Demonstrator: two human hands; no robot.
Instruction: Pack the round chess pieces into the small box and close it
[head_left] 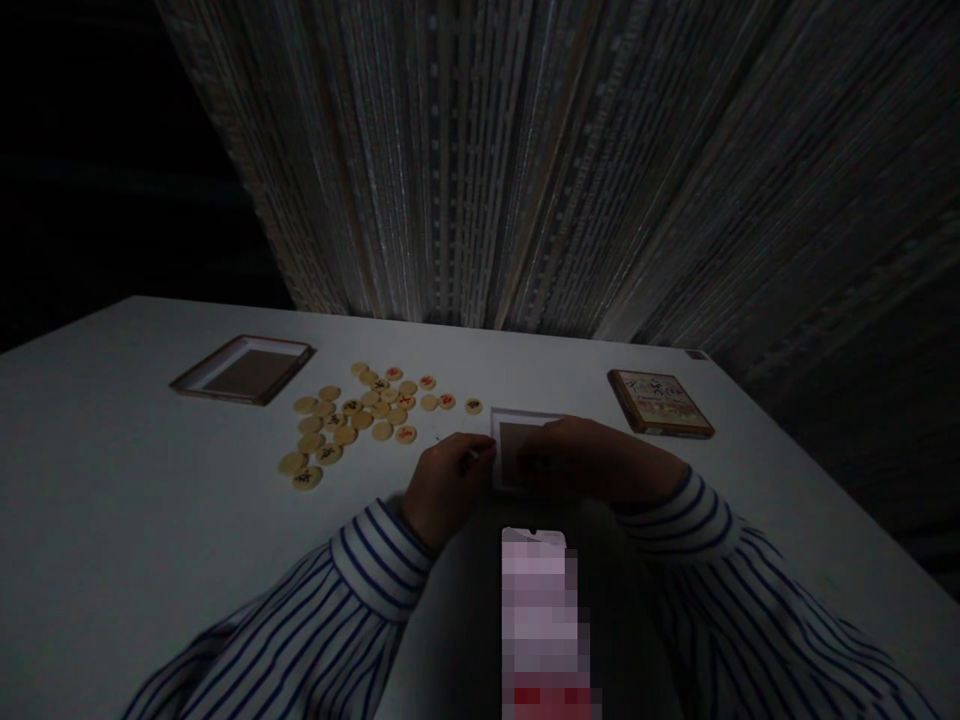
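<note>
An open shallow box [529,413] with white walls and a brown bottom lies between my hands on the white table. My left hand [448,485] is at its left edge, fingers curled together near the rim; what they hold, if anything, is too dark to tell. My right hand [581,460] reaches over the box's right part, its fingers in deep shadow. Left of my hands lie several round wooden pieces [362,420], some with red or black characters, others showing plain faces. One black-marked piece [473,406] sits nearest the box.
An open box lid [247,370] lies at the back left of the table [187,480]. A closed printed box [661,403] is at the right. A phone [536,610] is below my hands. A string curtain [465,170] hangs behind.
</note>
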